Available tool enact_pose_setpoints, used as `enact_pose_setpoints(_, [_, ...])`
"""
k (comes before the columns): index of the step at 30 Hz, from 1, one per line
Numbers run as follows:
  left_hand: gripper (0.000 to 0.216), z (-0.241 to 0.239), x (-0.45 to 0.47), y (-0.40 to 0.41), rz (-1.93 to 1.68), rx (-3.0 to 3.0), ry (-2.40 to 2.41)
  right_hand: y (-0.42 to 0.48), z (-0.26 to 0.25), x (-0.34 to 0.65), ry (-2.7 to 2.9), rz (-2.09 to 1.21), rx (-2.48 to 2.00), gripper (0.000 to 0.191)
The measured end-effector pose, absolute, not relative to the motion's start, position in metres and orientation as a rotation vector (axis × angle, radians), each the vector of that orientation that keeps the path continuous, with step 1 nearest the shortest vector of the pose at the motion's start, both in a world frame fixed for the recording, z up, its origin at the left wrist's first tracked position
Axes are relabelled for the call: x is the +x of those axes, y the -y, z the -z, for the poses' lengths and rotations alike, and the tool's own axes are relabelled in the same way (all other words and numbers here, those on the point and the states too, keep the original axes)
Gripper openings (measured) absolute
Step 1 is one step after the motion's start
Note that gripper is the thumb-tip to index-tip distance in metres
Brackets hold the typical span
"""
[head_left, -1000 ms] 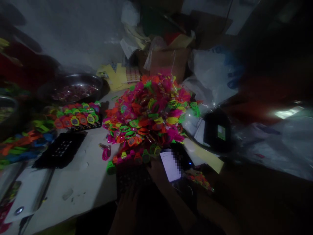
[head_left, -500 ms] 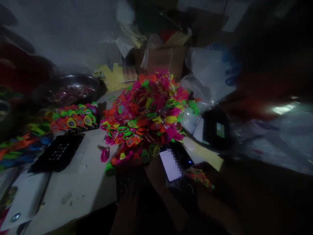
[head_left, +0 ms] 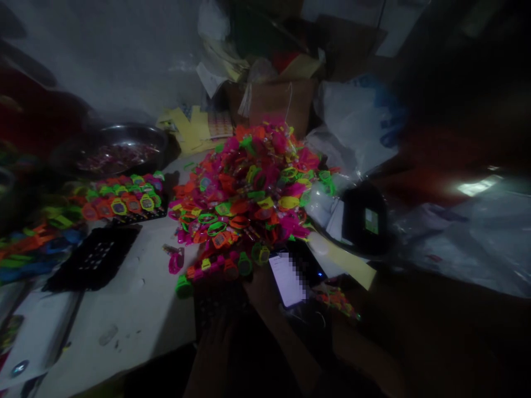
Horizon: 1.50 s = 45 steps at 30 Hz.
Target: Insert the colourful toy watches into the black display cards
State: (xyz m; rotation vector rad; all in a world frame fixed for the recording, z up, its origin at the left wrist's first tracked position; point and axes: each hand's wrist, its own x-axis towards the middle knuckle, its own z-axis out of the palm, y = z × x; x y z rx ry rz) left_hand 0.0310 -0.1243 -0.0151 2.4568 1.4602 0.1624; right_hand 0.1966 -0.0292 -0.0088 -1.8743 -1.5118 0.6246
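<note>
In deep shadow, my left hand [head_left: 213, 331] lies on a dark perforated tray [head_left: 207, 304], its fingers dimly visible and stretched out flat. My right hand [head_left: 259, 284] is at the tray's far right corner, just below a yellow-green toy watch [head_left: 261, 254]. Its fingers are lost in the dark, so a grip cannot be made out. A row of toy watches runs along the tray's far edge, including a green watch [head_left: 245, 264] and an orange watch [head_left: 230, 268]. Behind it rises a large heap of bright toy watches [head_left: 249, 188]. A lit phone [head_left: 284, 279] lies right of my right hand.
Leftward are a black tray [head_left: 95, 257], a rack of upright watches [head_left: 124, 204] and a metal basin [head_left: 136, 132] of small pieces. One pink watch [head_left: 176, 262] lies on the white table [head_left: 136, 309]. Rightward are a yellow strip [head_left: 348, 262], a black container [head_left: 363, 218] and plastic bags [head_left: 477, 237].
The whole view has shifted very slightly to the left. My hands and the watches stay in practically the same places.
</note>
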Motion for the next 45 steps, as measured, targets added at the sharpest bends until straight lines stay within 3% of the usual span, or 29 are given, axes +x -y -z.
enact_pose_setpoints(3, [0.034, 0.016, 0.031, 0.125, -0.169, 2.458, -1.459, 0.046, 0.029, 0.206, 1.558, -0.568, -1.780, 0.038])
enact_pose_setpoints(8, [0.034, 0.018, 0.031, 0.126, -0.172, 2.458, -1.469, 0.094, 0.046, 0.261, 1.756, -0.170, -1.623, 0.037])
enact_pose_setpoints(13, [0.036, 0.023, 0.032, 0.126, -0.162, 2.459, -1.490, 0.124, 0.053, 0.326, 1.916, 0.175, -1.593, 0.023])
enact_pose_setpoints(15, [0.036, 0.024, 0.031, 0.127, -0.155, 2.465, -1.496, 0.126, 0.059, 0.334, 1.991, 0.168, -1.603, 0.023])
enact_pose_setpoints(20, [0.036, 0.026, 0.029, 0.128, -0.140, 2.489, -1.500, 0.111, 0.068, 0.326, 2.072, 0.088, -1.708, 0.044])
enact_pose_setpoints(27, [0.034, 0.029, 0.028, 0.130, -0.141, 2.505, -1.505, 0.096, 0.068, 0.327, 2.030, 0.045, -1.697, 0.048])
enact_pose_setpoints(38, [0.033, 0.027, 0.029, 0.129, -0.130, 2.515, -1.484, 0.118, 0.080, 0.331, 1.917, 0.096, -1.591, 0.028])
enact_pose_setpoints(45, [0.035, 0.026, 0.031, 0.130, -0.121, 2.500, -1.512, 0.117, 0.087, 0.335, 1.907, 0.131, -1.612, 0.031])
